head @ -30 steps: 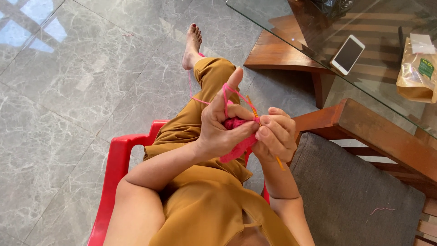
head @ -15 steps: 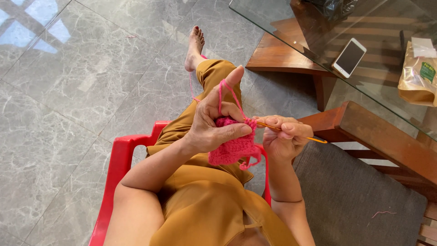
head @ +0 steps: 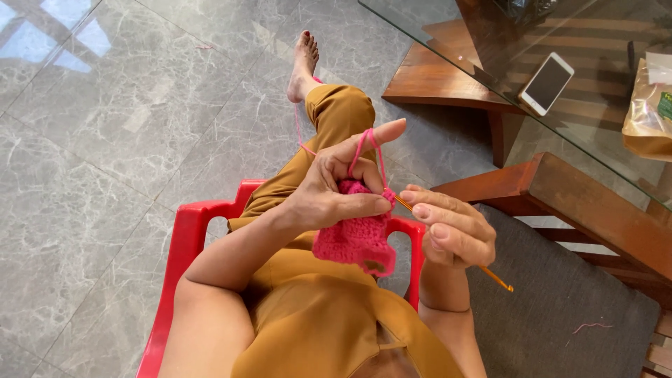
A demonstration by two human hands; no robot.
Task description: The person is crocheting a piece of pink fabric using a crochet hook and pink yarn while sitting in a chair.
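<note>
My left hand [head: 334, 183] pinches the top of a pink crocheted piece [head: 352, 240] between thumb and fingers. Its index finger sticks out with a strand of pink yarn [head: 367, 145] looped over it. My right hand [head: 451, 229] is closed around a thin orange crochet hook [head: 491, 274], whose tip meets the pink piece just beside my left thumb. The hook's tail pokes out below the right hand. A yarn strand runs from my left hand down along my leg toward the floor.
I sit on a red plastic chair [head: 185, 244] on a grey marble floor. To the right are a wooden seat with a grey cushion [head: 561, 313], and a glass table [head: 505, 46] carrying a white phone [head: 547, 82] and a brown packet [head: 648, 115].
My right hand has come back toward the pink piece, bringing the hook tip up to my left thumb. The left hand holds the work a little lower than before.
</note>
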